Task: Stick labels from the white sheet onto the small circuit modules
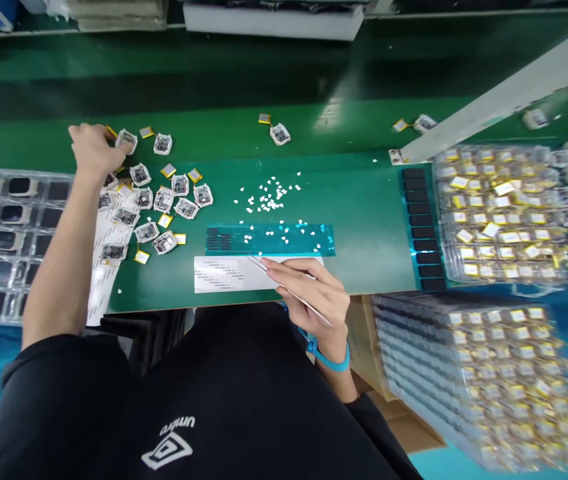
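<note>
Green matting runs across the bench (369, 220) in front of me, with clear plastic trays of dark-faced parts (9, 227) at its left end and a blurred stack of trays packed with yellow-labelled items (479, 380) off to the lower right. Across the mat lie a teal film sheet (289, 240) dotted with white flecks, a looser scatter of white flecks (267, 197) above it, and a printed paper strip (224, 275) nearest my chest. My right hand (309, 293), wearing a blue wrist strap (325, 357), holds slim steel tweezers (259, 265) clamped between thumb and fingers. Their long axis runs diagonally, from lower right to upper left, with the tips pointing up and left over the paper strip, just short of the lower edge of the film. My left hand (95, 150) is well apart from it, reaching to the upper left of the mat with the arm stretched forward. Its fingers are over a white-wrapped circuit module (127, 141), which lies just to the right of them. The module is squarish, with no clear long axis, and I cannot tell whether my fingers are closed on it or only beside it. More modules (164, 200) and small yellow cells (168, 171) lie scattered below it, nearer my left hand than my right.
</note>
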### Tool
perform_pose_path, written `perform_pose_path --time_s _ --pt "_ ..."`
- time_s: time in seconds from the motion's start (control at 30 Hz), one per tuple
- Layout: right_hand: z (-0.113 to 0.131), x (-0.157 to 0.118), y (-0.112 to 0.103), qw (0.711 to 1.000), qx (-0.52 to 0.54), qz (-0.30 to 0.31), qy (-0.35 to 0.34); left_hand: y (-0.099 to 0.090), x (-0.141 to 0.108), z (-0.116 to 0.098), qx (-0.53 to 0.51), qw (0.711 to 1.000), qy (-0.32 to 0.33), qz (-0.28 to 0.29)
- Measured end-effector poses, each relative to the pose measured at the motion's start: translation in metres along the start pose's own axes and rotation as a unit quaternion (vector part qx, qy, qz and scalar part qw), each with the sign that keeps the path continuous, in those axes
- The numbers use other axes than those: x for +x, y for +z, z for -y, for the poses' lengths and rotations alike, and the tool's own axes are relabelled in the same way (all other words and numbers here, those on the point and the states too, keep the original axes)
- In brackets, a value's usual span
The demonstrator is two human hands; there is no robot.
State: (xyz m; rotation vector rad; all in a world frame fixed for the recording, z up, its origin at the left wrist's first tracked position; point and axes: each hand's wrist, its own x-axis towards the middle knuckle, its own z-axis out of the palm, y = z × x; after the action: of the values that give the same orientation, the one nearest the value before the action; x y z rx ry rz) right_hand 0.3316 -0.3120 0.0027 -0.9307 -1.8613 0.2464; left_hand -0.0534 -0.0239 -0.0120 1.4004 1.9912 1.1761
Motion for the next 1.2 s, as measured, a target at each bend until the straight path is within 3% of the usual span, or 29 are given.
perform_pose_path --time_s 0.1,0.27,0.4,0.5,0.6,0.67,0.73,0.83,0.9,1.0,1.2 --pt "-0.001 -0.003 -0.002 1.000 -0.009 -0.002 0.007 0.010 0.001 -0.003 0.072 0.997 0.022 0.034" --pt "0.000 -0.004 -0.006 1.000 -0.024 -0.007 0.009 0.038 0.012 -0.004 -0.030 0.982 0.031 0.185" --pt "0.000 -0.006 -0.005 1.000 -0.022 -0.010 0.011 0.046 0.024 -0.001 0.005 0.986 0.026 0.167" --pt "0.000 -0.007 -0.001 0.998 0.010 -0.037 0.040 0.043 0.012 -0.006 0.014 0.988 0.030 0.153" --pt "0.003 -0.005 0.008 0.993 0.048 -0.076 0.082 0.038 -0.035 -0.018 -0.121 0.973 0.030 0.196" --pt "0.006 0.000 0.018 0.991 0.052 -0.081 0.098 0.032 -0.086 -0.030 -0.267 0.942 0.042 0.200" --pt "0.009 0.007 0.030 0.992 0.022 -0.067 0.106 0.023 -0.146 -0.044 -0.346 0.907 0.043 0.237" --pt "0.010 0.016 0.047 0.994 -0.037 -0.029 0.100 0.009 -0.224 -0.065 -0.318 0.917 0.003 0.242" --pt "0.009 0.020 0.056 0.995 -0.061 0.002 0.077 0.004 -0.257 -0.074 -0.311 0.920 -0.006 0.239" --pt "0.007 0.021 0.063 0.993 -0.108 0.004 0.042 0.004 -0.278 -0.077 -0.314 0.920 -0.009 0.233" --pt "0.003 0.024 0.057 0.993 -0.118 0.014 -0.002 0.000 -0.287 -0.080 -0.276 0.934 0.043 0.222"
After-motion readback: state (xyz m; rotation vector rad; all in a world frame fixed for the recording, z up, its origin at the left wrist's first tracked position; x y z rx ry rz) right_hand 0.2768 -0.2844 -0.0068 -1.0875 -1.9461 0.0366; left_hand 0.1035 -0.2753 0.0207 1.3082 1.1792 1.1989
